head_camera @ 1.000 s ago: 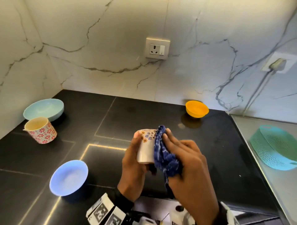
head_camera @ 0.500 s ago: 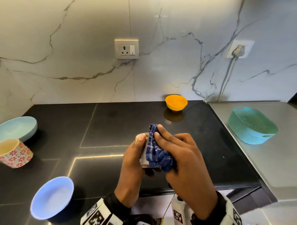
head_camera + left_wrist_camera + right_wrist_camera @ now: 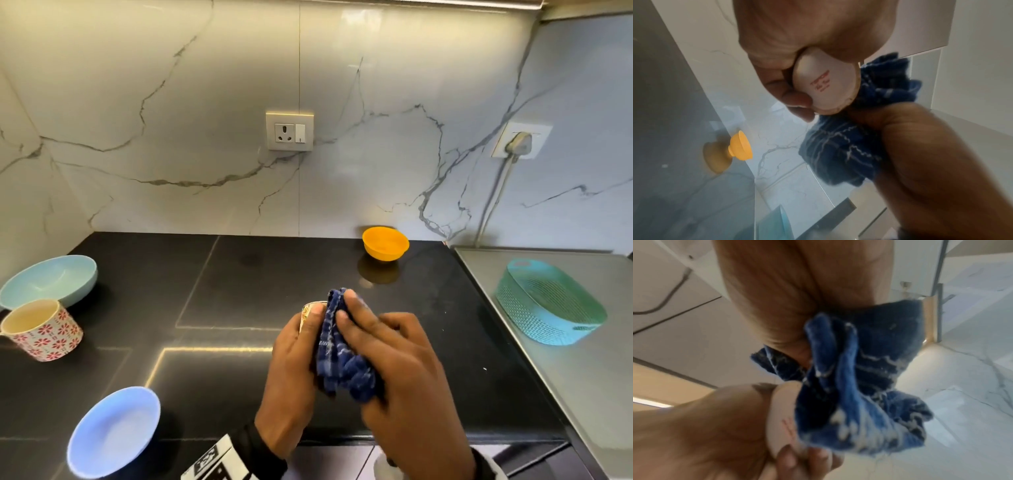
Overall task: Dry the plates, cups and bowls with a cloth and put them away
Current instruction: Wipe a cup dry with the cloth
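- Gripping a small white cup (image 3: 310, 313) above the black countertop's (image 3: 239, 274) front edge: left hand (image 3: 291, 370), fingers curled round it.
- Pressing a bunched blue checked cloth (image 3: 342, 356) against the cup's side: right hand (image 3: 407, 383), fingers wrapped over the cloth.
- Resting at the back edge: orange bowl (image 3: 385, 243).
- Sitting by the left edge: light-blue bowl (image 3: 51, 279), floral mug (image 3: 44, 330).
- Lying near the front-left corner: lavender-blue bowl (image 3: 113, 431).

The underside of the cup (image 3: 825, 84) carries a small red printed stamp of a few short lines, too blurred to read. The same red mark shows faintly in the right wrist view, also unreadable. Black-and-white square code markers (image 3: 209, 459) sit on the left wrist band; they carry no letters or numbers.
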The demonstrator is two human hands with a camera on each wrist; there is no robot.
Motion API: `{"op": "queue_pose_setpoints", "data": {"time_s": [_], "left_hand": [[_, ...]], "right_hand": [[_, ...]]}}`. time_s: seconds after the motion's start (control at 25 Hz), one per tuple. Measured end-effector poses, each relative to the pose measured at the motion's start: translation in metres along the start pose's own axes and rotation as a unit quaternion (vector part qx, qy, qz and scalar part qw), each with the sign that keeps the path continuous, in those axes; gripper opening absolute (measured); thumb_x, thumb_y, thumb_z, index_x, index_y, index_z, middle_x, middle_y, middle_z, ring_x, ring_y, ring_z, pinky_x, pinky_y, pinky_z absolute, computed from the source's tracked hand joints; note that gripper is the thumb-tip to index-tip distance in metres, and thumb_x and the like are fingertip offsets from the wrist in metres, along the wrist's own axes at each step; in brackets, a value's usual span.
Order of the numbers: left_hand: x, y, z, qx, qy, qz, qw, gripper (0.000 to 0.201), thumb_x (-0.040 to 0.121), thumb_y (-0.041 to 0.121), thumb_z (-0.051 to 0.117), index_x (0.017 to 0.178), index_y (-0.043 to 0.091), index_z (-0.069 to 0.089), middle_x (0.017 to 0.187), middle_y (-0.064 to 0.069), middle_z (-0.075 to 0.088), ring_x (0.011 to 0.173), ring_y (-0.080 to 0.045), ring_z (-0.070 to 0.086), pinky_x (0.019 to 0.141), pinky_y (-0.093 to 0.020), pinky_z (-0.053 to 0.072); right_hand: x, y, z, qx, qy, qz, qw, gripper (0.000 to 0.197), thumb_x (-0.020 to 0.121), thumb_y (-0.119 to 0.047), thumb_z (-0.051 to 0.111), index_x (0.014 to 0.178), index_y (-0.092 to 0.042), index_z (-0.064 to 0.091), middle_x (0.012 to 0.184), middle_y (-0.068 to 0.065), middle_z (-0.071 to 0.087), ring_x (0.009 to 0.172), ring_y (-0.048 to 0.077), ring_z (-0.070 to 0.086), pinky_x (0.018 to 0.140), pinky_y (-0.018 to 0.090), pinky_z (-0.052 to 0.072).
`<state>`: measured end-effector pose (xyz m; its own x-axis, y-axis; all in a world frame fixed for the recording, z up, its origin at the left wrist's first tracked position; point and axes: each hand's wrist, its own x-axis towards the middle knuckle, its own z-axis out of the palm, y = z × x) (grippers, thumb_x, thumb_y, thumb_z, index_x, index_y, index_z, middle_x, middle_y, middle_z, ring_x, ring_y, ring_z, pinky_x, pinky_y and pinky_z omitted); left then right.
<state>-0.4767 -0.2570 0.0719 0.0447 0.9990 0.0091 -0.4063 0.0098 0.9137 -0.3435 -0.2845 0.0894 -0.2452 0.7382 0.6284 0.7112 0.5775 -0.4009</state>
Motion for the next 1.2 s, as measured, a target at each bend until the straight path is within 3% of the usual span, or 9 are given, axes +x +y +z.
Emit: {"op": "queue_pose_setpoints", "data": {"time_s": [0.08, 0.24, 0.4, 0.56, 0.68, 0.8, 0.92, 1.12, 1.2], "left_hand": [[0.0, 0.006, -0.005, -0.051, 0.008, -0.013, 0.999, 0.025, 0.083, 0.04, 0.064, 0.082, 0.018, 0.076, 0.084, -0.013, 0.072, 0.076, -0.021, 0.07, 0.07, -0.03, 0.059], [0.002, 0.005, -0.009, -0.023, 0.0, -0.054, 0.998, 0.066, 0.085, 0.058, 0.062, 0.113, -0.002, 0.063, 0.108, -0.031, 0.066, 0.099, -0.044, 0.065, 0.091, -0.052, 0.054], [0.004, 0.009, -0.015, -0.043, -0.038, -0.087, 0.995, 0.05, 0.094, 0.047, 0.038, 0.119, 0.013, 0.065, 0.109, -0.014, 0.073, 0.094, -0.024, 0.071, 0.069, -0.03, 0.059], [0.002, 0.016, -0.025, -0.179, -0.069, -0.128, 0.973, 0.067, 0.071, 0.044, 0.081, 0.125, 0.007, 0.066, 0.125, -0.018, 0.064, 0.106, -0.028, 0.066, 0.091, -0.039, 0.055], [0.0, 0.012, -0.022, -0.217, -0.083, -0.133, 0.963, 0.069, 0.068, 0.041, 0.082, 0.125, 0.007, 0.065, 0.124, -0.017, 0.064, 0.106, -0.028, 0.065, 0.096, -0.041, 0.051], [0.0, 0.014, -0.018, -0.185, -0.065, -0.158, 0.968, 0.059, 0.078, 0.044, 0.076, 0.12, 0.004, 0.065, 0.119, -0.016, 0.064, 0.106, -0.028, 0.064, 0.094, -0.039, 0.052], [0.0, 0.015, -0.015, -0.143, -0.055, -0.208, 0.966, 0.082, 0.076, 0.057, 0.075, 0.13, 0.0, 0.049, 0.127, -0.024, 0.052, 0.117, -0.042, 0.052, 0.11, -0.049, 0.038], [-0.006, 0.006, -0.005, -0.042, 0.001, -0.119, 0.992, 0.066, 0.091, 0.062, 0.048, 0.125, 0.006, 0.059, 0.114, -0.022, 0.069, 0.104, -0.039, 0.067, 0.087, -0.047, 0.057], [-0.005, 0.009, -0.005, -0.049, 0.013, -0.12, 0.991, 0.072, 0.088, 0.062, 0.053, 0.123, 0.001, 0.06, 0.115, -0.03, 0.065, 0.109, -0.046, 0.062, 0.094, -0.054, 0.052]], "right_hand": [[-0.011, -0.013, 0.001, -0.036, -0.019, -0.054, 0.998, 0.042, 0.085, -0.034, 0.052, 0.122, -0.022, 0.066, 0.139, -0.012, 0.054, 0.096, 0.009, 0.049, 0.074, 0.017, 0.052], [-0.009, -0.007, 0.0, -0.008, 0.009, -0.049, 0.999, 0.038, 0.089, -0.033, 0.054, 0.126, -0.026, 0.063, 0.141, -0.018, 0.051, 0.098, 0.008, 0.051, 0.079, 0.015, 0.05], [-0.005, 0.008, 0.003, 0.07, 0.05, 0.026, 0.996, 0.07, 0.071, -0.011, 0.07, 0.136, -0.021, 0.047, 0.145, -0.025, 0.043, 0.103, 0.004, 0.05, 0.09, 0.006, 0.04], [-0.01, 0.007, 0.01, 0.125, 0.048, 0.04, 0.99, 0.076, 0.073, -0.01, 0.07, 0.14, -0.029, 0.04, 0.144, -0.027, 0.042, 0.11, -0.002, 0.049, 0.092, 0.005, 0.039], [-0.011, 0.011, 0.014, 0.122, 0.047, 0.045, 0.99, 0.075, 0.072, -0.007, 0.07, 0.14, -0.027, 0.044, 0.145, -0.025, 0.042, 0.11, -0.001, 0.05, 0.093, 0.006, 0.039], [-0.016, 0.004, 0.01, 0.073, 0.04, -0.003, 0.997, 0.054, 0.083, -0.017, 0.066, 0.135, -0.025, 0.052, 0.145, -0.02, 0.045, 0.106, 0.005, 0.051, 0.09, 0.011, 0.043], [-0.026, -0.009, 0.01, 0.011, 0.014, -0.058, 0.998, 0.038, 0.098, -0.039, 0.046, 0.129, -0.022, 0.059, 0.143, -0.014, 0.049, 0.1, 0.01, 0.053, 0.084, 0.018, 0.048], [-0.005, 0.012, -0.001, 0.031, 0.004, 0.025, 0.999, 0.07, 0.071, -0.013, 0.067, 0.138, -0.02, 0.045, 0.145, -0.025, 0.041, 0.1, 0.007, 0.049, 0.083, 0.015, 0.047], [-0.011, 0.007, 0.002, 0.027, -0.007, 0.002, 1.0, 0.066, 0.072, -0.015, 0.068, 0.135, -0.019, 0.051, 0.145, -0.02, 0.043, 0.098, 0.01, 0.051, 0.082, 0.016, 0.048]]}}
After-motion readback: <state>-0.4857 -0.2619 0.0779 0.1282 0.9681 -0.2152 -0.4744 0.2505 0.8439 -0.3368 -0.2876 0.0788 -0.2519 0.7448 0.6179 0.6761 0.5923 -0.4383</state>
